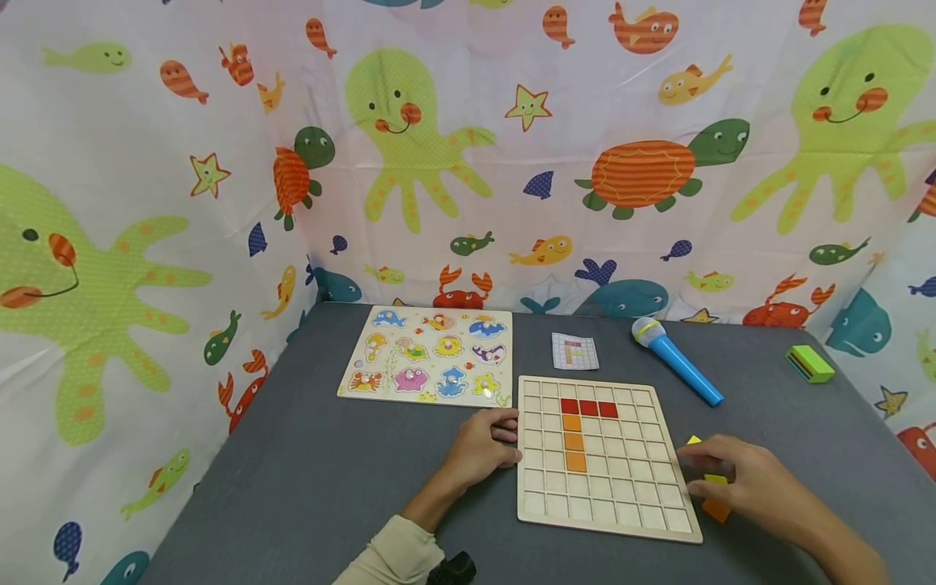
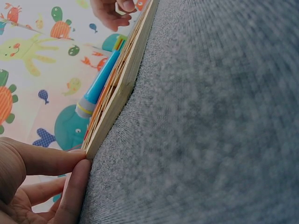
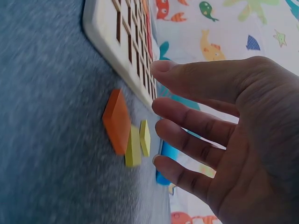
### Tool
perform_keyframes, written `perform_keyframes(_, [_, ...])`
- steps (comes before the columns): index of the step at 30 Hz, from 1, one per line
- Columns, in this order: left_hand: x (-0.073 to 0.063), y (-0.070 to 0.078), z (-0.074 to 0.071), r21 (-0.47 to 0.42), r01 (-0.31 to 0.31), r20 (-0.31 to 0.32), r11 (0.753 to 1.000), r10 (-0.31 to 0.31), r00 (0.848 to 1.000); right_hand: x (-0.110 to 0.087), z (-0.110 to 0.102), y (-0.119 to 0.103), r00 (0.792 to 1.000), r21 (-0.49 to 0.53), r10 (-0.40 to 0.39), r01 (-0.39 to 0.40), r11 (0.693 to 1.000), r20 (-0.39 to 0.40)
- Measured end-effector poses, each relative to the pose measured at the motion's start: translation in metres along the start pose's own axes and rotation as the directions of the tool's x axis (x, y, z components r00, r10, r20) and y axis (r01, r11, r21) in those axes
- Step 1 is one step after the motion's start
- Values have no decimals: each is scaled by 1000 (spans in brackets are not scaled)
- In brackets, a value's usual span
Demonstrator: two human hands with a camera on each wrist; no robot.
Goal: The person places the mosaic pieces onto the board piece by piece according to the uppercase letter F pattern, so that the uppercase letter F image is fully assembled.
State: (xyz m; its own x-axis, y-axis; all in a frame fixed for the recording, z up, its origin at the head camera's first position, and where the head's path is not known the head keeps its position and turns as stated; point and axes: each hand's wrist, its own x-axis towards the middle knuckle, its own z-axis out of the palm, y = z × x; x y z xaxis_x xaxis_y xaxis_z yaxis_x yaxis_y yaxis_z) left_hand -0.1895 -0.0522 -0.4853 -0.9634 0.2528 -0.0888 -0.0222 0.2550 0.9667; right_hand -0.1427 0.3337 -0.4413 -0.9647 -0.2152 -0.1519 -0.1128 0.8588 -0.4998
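Note:
A wooden grid board (image 1: 614, 513) lies flat on the dark grey table. Three red tiles (image 1: 588, 408) form a row in it, with three orange tiles (image 1: 574, 441) in a column below the row's left end. My left hand (image 1: 483, 447) pinches the board's left edge between thumb and finger, seen close up in the left wrist view. Beside the right edge is my right hand (image 1: 756, 483), fingers loosely bent and nothing between them. Under and near it lie a loose orange tile (image 3: 117, 122) and two yellow tiles (image 3: 133, 149), partly hidden by the hand in the head view.
Behind the board are a small card (image 1: 575, 352) with a coloured grid pattern and a blue toy microphone (image 1: 686, 367). A sea-animal peg puzzle (image 1: 431, 321) lies at the back left. A green block (image 1: 810, 363) sits at the far right. A printed curtain (image 1: 468, 162) surrounds the table.

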Motion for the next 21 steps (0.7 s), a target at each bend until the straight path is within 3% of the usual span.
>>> perform_keyframes(21, [-1, 0, -1, -6, -4, 1, 1000, 4, 1000, -15, 1, 28, 996, -23, 83, -82, 996, 25])
